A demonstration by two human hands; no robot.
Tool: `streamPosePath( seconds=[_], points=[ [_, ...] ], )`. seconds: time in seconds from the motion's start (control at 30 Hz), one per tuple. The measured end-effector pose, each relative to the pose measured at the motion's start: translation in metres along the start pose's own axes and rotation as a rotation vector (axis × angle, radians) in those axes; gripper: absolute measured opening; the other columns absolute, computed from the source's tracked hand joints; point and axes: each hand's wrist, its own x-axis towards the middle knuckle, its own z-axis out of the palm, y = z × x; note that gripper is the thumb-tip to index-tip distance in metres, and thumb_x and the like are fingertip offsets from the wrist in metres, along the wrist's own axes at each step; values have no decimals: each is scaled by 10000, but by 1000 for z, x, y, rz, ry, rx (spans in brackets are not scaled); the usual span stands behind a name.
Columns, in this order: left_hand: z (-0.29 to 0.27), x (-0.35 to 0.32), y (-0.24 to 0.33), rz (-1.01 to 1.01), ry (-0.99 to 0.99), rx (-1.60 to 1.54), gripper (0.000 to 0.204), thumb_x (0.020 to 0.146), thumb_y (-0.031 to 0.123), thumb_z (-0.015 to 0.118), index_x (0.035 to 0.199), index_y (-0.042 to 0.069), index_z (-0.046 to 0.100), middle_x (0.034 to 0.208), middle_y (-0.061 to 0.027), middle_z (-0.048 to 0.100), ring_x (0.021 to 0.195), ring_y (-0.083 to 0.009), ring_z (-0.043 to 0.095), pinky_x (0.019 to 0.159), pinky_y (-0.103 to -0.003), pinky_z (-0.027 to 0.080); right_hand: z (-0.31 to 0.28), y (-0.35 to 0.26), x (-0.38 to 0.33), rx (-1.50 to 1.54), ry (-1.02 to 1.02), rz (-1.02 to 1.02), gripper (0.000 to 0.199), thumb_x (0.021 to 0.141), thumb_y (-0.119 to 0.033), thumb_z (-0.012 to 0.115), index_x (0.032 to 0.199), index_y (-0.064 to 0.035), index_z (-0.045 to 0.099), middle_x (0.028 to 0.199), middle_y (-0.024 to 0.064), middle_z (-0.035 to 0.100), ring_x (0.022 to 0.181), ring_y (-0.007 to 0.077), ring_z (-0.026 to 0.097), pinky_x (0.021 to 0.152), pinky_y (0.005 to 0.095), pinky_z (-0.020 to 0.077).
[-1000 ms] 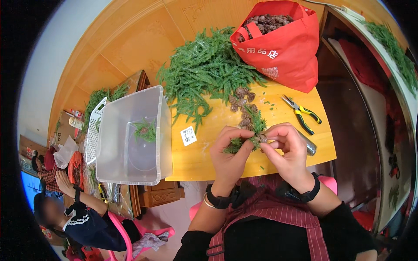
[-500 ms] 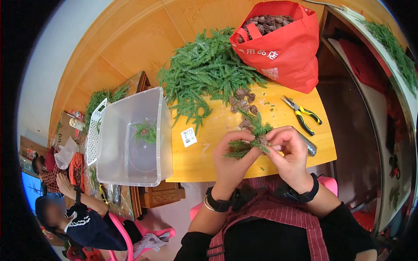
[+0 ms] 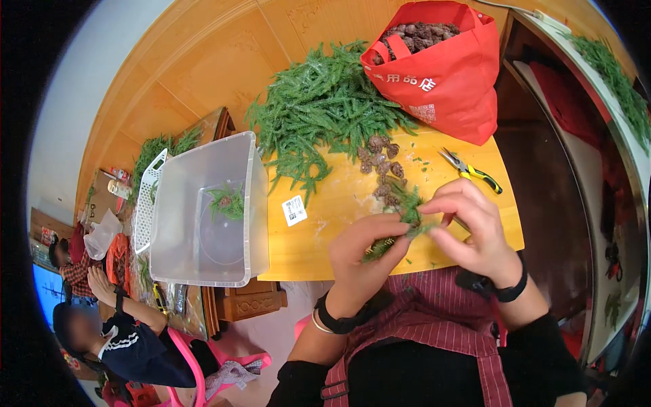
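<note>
My left hand (image 3: 366, 252) pinches a green pine sprig (image 3: 409, 203) between thumb and fingers, above the front part of the yellow table (image 3: 325, 251). My right hand (image 3: 475, 227) is at the same sprig, thumb and forefinger closed about its blurred right side. Just beyond the hands lie several small brown pine cones (image 3: 381, 165). Green-and-black pliers (image 3: 471, 171) with yellow on the handles rest to the right, partly behind my right hand. A small white label (image 3: 294, 211) lies left of my hands.
A big heap of green sprigs (image 3: 325, 102) covers the back of the table. Beside it stands a red bag (image 3: 447, 88) full of cones. At the left is a clear plastic bin (image 3: 254, 224) with one sprig-and-cone piece (image 3: 227, 202). Another person (image 3: 135, 353) sits at the far left.
My right hand has shifted right and up, its fingers turned differently around the sprig. The sprig is tilted and blurred. The dark cylinder seen beside my right hand is hidden now.
</note>
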Motion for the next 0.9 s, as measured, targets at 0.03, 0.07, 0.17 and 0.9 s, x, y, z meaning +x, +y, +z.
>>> streamPosePath(
  seconds=[0.03,0.07,0.17,0.9],
  points=[
    [-1,1,3,-3,1,0,186,665,-46,674,831,24,627,840,-110,641,784,-216,630,697,-281,489,-4,0,3,-52,-43,-53,247,667,38,599,908,-18,611,818,86,537,689,173,536,584,249,435],
    [-1,3,7,61,-33,45,186,661,-38,682,827,29,631,834,-116,642,787,-236,633,695,-296,496,-7,-1,7,-63,-67,-66,223,680,32,579,891,-26,624,801,81,528,684,186,529,580,268,426],
    [-5,4,10,120,-95,107,189,655,-25,692,825,38,637,824,-118,643,792,-258,636,696,-317,503,-18,3,14,-128,-225,-131,249,680,16,570,916,-36,628,802,79,519,694,205,527,594,276,428],
    [-15,18,18,165,-390,5,177,638,-37,704,789,31,640,794,-87,647,789,-247,641,738,-333,509,-34,2,43,115,-580,-95,151,698,-149,710,802,-71,631,893,47,584,904,248,544,809,364,414]
  ],
)
